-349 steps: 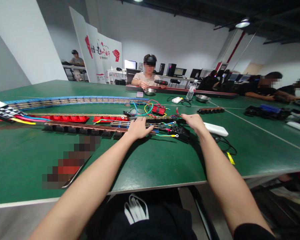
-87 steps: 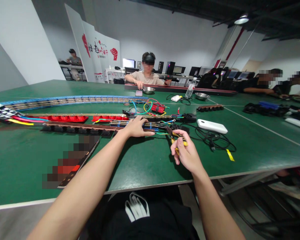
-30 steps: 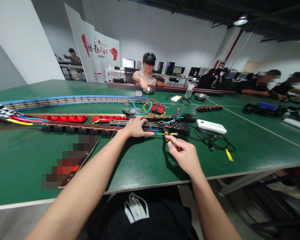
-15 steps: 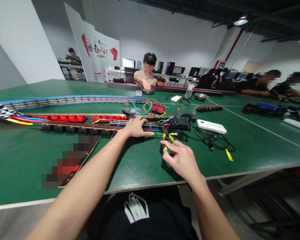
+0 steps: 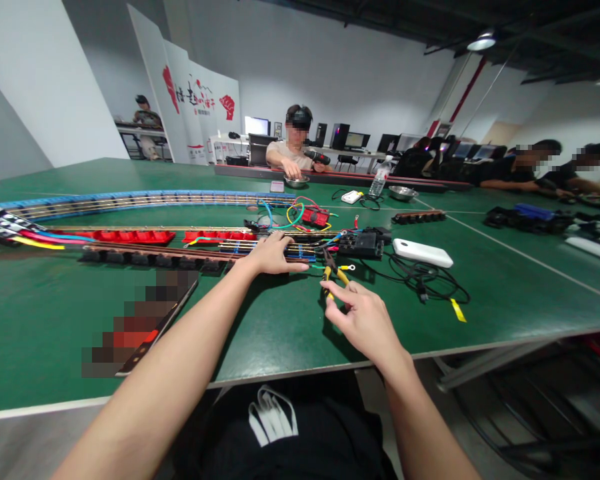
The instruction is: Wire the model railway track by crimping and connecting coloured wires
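My right hand [image 5: 363, 313] is closed around the yellow-and-black handles of a pair of pliers [image 5: 329, 272]. Their dark jaws point away from me, at wires beside a black connector block [image 5: 363, 244]; whether they grip one, I cannot tell. Close to the jaws, a green wire ends in a yellow-sleeved ring terminal [image 5: 349, 268]. My left hand [image 5: 273, 257] rests across a rail section with blue holders and metal strips [image 5: 237, 247], its fingers spread and thumb stretched toward the pliers. Some fingertips are hidden behind the rail.
A brown rail on black supports [image 5: 155, 255] runs left. Behind are red holders [image 5: 130, 237], a curved blue rail [image 5: 130, 199] and a red wired part [image 5: 314, 216]. At right lie a white power bank [image 5: 423, 253] and coiled black cable [image 5: 435, 283]. Across the table, a person reaches into a bowl [image 5: 297, 182].
My hands and the pliers stay practically in place. The person across the table has shifted slightly, with their hand still at the metal bowl.
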A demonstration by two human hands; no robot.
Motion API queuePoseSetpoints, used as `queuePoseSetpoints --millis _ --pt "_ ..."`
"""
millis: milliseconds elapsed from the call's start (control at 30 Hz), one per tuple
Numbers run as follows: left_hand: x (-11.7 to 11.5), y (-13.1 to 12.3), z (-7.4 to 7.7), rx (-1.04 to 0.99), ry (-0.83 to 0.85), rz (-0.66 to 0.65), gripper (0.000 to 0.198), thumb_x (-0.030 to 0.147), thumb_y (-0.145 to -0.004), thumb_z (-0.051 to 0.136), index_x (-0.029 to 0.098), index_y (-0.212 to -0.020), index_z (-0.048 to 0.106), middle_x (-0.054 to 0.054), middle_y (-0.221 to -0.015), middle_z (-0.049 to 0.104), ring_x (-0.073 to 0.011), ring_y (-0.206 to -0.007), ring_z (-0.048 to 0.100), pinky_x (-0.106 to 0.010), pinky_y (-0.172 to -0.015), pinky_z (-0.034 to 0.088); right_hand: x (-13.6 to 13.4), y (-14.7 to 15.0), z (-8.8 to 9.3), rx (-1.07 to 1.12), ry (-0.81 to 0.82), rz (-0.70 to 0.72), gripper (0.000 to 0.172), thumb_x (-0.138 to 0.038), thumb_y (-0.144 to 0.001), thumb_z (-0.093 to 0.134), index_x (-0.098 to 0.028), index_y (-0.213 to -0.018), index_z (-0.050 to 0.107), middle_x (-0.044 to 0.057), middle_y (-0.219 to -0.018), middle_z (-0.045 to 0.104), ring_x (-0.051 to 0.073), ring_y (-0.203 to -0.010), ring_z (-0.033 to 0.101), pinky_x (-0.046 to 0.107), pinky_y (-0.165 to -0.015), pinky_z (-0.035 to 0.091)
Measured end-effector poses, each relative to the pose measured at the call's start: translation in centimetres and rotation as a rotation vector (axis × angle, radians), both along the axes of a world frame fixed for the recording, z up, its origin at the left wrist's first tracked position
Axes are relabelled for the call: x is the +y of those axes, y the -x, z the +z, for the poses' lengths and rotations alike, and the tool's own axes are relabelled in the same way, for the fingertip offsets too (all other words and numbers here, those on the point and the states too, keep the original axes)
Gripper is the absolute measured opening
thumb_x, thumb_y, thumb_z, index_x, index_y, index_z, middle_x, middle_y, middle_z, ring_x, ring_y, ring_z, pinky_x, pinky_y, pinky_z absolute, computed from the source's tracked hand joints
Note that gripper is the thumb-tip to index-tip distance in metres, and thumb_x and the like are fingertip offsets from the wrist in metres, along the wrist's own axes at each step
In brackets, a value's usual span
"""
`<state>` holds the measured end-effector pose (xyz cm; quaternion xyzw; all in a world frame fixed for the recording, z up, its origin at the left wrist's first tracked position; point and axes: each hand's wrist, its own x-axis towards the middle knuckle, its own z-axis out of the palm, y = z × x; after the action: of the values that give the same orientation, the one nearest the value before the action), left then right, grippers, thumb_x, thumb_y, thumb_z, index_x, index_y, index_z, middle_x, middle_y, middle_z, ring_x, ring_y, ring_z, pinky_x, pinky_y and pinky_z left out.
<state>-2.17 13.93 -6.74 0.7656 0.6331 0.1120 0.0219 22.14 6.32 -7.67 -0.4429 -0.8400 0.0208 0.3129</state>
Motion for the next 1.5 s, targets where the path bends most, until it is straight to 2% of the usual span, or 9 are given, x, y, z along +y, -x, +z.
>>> queuePoseSetpoints --millis 200,400,567,633,767,933,1233,1400,1500 --pt "0.2 0.1 -0.3 -0.008 -0.015 -0.007 0.101 0.091 -0.063 0.039 0.02 -0.134 0.047 -0.016 -0.148 0.036 -0.0374 -0.135 0.033 -0.056 -0.107 0.029 0.3 -0.2 0.6 0.082 0.128 0.053 0.042 -0.029 -0.087 0.05 -0.02 -0.126 0.065 0.001 -0.068 0.061 0.014 -0.059 0.053 0.024 -0.06 0.04" --pt "0.2 0.1 -0.2 0.004 -0.023 -0.02 0.099 0.09 -0.065 0.037 0.019 -0.133 0.048 -0.016 -0.144 0.041 -0.0367 -0.133 0.036 -0.055 -0.107 0.029 0.3 -0.5 0.7 0.175 0.226 0.112 0.056 -0.032 -0.096 0.04 -0.021 -0.15 0.033 -0.004 -0.061 0.053 0.012 -0.053 0.049 0.021 -0.058 0.038" --pt "0.0 0.0 -0.1 -0.001 -0.004 -0.004 0.099 0.09 -0.065 0.038 0.021 -0.135 0.046 -0.014 -0.147 0.037 -0.0372 -0.136 0.031 -0.053 -0.109 0.027 0.2 -0.3 0.6 0.164 0.203 0.176 0.046 -0.035 -0.097 0.038 -0.022 -0.138 0.053 0.001 -0.075 0.062 0.013 -0.066 0.055 0.022 -0.067 0.042" --pt "0.0 0.0 -0.1 -0.003 -0.002 -0.002 0.099 0.09 -0.065 0.038 0.021 -0.135 0.046 -0.014 -0.148 0.037 -0.0369 -0.136 0.031 -0.053 -0.109 0.026 0.3 -0.2 0.5 0.153 0.206 0.174 0.044 -0.037 -0.096 0.042 -0.02 -0.134 0.058 0.001 -0.072 0.061 0.013 -0.064 0.054 0.022 -0.065 0.041" --pt "-0.1 0.0 0.0 -0.004 -0.013 -0.019 0.098 0.09 -0.065 0.038 0.02 -0.135 0.046 -0.015 -0.146 0.039 -0.036 -0.135 0.033 -0.053 -0.109 0.027 0.7 -0.2 0.1 0.132 0.191 0.155 0.051 -0.041 -0.09 0.055 -0.018 -0.136 0.056 -0.003 -0.06 0.053 0.012 -0.055 0.049 0.021 -0.058 0.039" --pt "0.0 0.0 -0.1 -0.003 -0.004 0.0 0.096 0.089 -0.065 0.04 0.022 -0.134 0.047 -0.014 -0.146 0.039 -0.0354 -0.135 0.034 -0.053 -0.109 0.027 1.1 -0.4 -0.3 0.239 0.196 0.13 0.051 -0.039 -0.093 0.049 -0.016 -0.138 0.052 -0.003 -0.063 0.051 0.01 -0.055 0.047 0.02 -0.056 0.04" --pt "0.0 0.0 -0.1 0.002 -0.005 -0.007 0.097 0.089 -0.065 0.039 0.022 -0.134 0.046 -0.014 -0.149 0.036 -0.0347 -0.137 0.031 -0.053 -0.109 0.027 2.2 -0.3 -0.8 0.788 0.624 0.096 0.054 -0.054 -0.089 0.042 -0.023 -0.132 0.043 -0.01 -0.054 0.039 0.01 -0.038 0.042 0.019 -0.037 0.034" --pt "0.0 0.0 0.0 0.001 -0.001 -0.007 0.098 0.09 -0.065 0.038 0.022 -0.134 0.047 -0.013 -0.149 0.036 -0.0359 -0.136 0.031 -0.053 -0.109 0.027 2.3 -0.7 0.3 1.024 0.869 0.174 0.051 -0.059 -0.087 0.045 -0.029 -0.128 0.037 -0.012 -0.052 0.034 0.008 -0.036 0.034 0.018 -0.036 0.029" --pt "-0.1 0.0 0.0 0.003 0.005 -0.008 0.097 0.09 -0.065 0.038 0.023 -0.134 0.047 -0.013 -0.149 0.036 -0.0363 -0.137 0.031 -0.053 -0.109 0.027 2.2 -0.9 0.7 1.103 0.912 0.175 0.051 -0.061 -0.087 0.043 -0.03 -0.127 0.035 -0.012 -0.052 0.033 0.008 -0.035 0.034 0.019 -0.036 0.03"
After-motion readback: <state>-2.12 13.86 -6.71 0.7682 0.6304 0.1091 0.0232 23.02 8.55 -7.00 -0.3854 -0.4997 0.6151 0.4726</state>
